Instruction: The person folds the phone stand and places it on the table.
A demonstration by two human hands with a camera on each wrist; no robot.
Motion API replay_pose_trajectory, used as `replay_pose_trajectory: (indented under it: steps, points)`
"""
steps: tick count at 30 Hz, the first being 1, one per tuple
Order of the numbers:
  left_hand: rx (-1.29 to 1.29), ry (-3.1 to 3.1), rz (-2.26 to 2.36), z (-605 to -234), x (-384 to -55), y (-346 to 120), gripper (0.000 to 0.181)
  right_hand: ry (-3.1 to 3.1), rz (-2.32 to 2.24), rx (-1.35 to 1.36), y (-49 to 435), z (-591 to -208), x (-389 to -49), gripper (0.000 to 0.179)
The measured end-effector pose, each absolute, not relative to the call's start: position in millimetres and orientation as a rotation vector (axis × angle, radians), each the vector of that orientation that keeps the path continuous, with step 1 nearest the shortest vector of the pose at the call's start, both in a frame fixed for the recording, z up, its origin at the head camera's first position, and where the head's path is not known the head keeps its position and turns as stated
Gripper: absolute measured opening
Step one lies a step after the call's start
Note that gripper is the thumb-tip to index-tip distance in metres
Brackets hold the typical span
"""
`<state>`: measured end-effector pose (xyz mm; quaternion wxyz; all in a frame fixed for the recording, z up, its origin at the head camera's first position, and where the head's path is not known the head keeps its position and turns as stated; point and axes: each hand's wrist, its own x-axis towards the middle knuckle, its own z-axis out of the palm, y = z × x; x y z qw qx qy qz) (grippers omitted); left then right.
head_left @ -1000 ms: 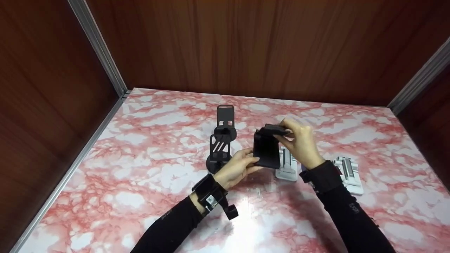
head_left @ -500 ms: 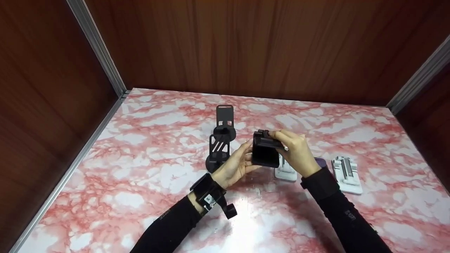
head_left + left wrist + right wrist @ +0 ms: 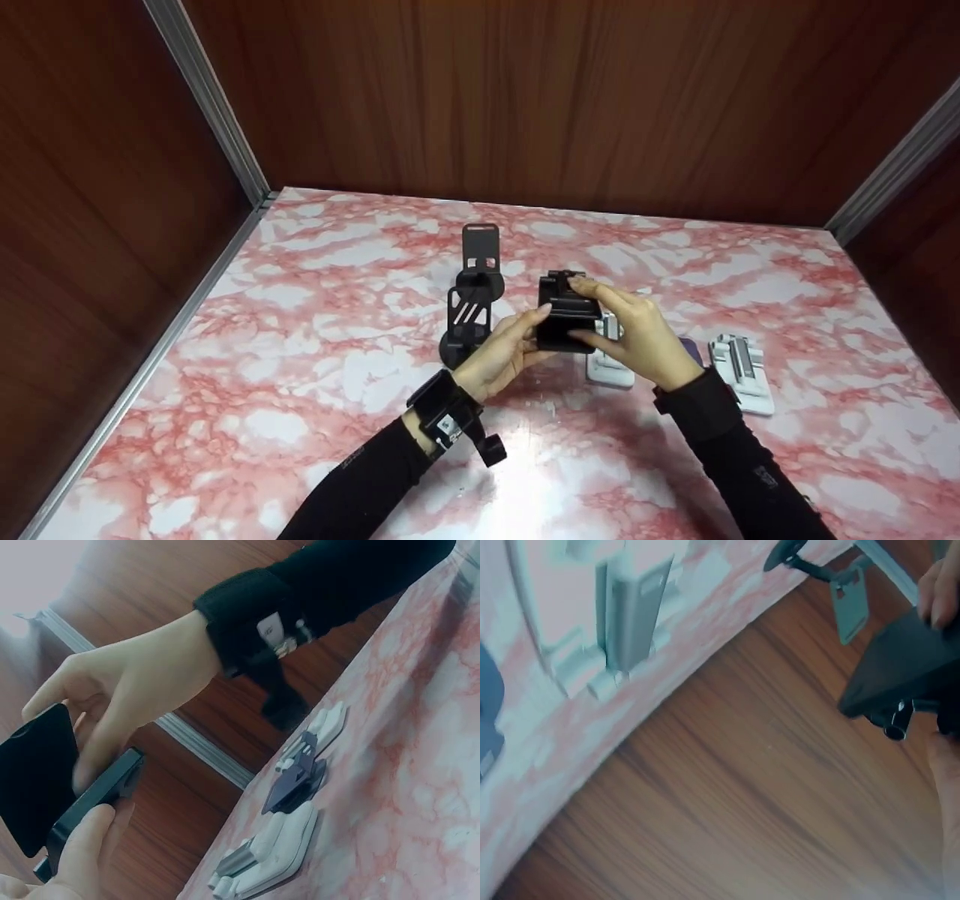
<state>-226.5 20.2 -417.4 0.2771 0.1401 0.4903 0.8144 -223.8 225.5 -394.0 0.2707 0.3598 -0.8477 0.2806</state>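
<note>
A black, smooth, rectangular folding stand with rounded corners (image 3: 574, 306) is held up over the table, about midway between its left and right edges. Its two flat plates are joined at a hinge and folded partway, leaving a wedge-shaped gap. The left hand (image 3: 504, 352) grips one plate by its side; the right hand (image 3: 645, 337) pinches the other — thumb in the gap, fingers by the hinge.

Toward the left edge stand two black upright holders on round bases: one with slanted slots (image 3: 469, 335), the other (image 3: 480, 241) behind it, nearer the far edge. Toward the right edge lie two white folded stands, (image 3: 609, 373) (image 3: 754, 390) with a dark purple folded stand (image 3: 294, 781) between them.

The table (image 3: 337, 360) is marbled red and white — glare whitens its middle — and brown wood-grain panels (image 3: 525, 97) with silver metal corner posts (image 3: 217, 105) enclose it.
</note>
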Motion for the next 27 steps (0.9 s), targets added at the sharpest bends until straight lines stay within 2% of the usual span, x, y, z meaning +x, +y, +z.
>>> replay_pose_trajectory:
  steps: [3, 10, 18, 27]
  points:
    - [0.412, 1.328, 2.199, -416.7, -227.2, 19.2, 0.047, -2.321, 0.93, 0.963, 228.2, -394.7, -220.2, 0.055]
    - [0.487, 1.349, 2.172, -415.2, -228.3, 17.4, 0.046, -2.354, 1.36, 0.793, 229.6, -392.4, -211.9, 0.043]
    - [0.493, 1.372, 2.179, -415.8, -230.7, 16.2, 0.045, -2.403, 1.774, 0.505, 232.1, -388.1, -208.0, 0.063]
    - [0.482, 1.365, 2.183, -415.9, -230.8, 15.2, 0.045, -2.413, 2.393, 0.342, 237.0, -389.9, -207.9, 0.068]
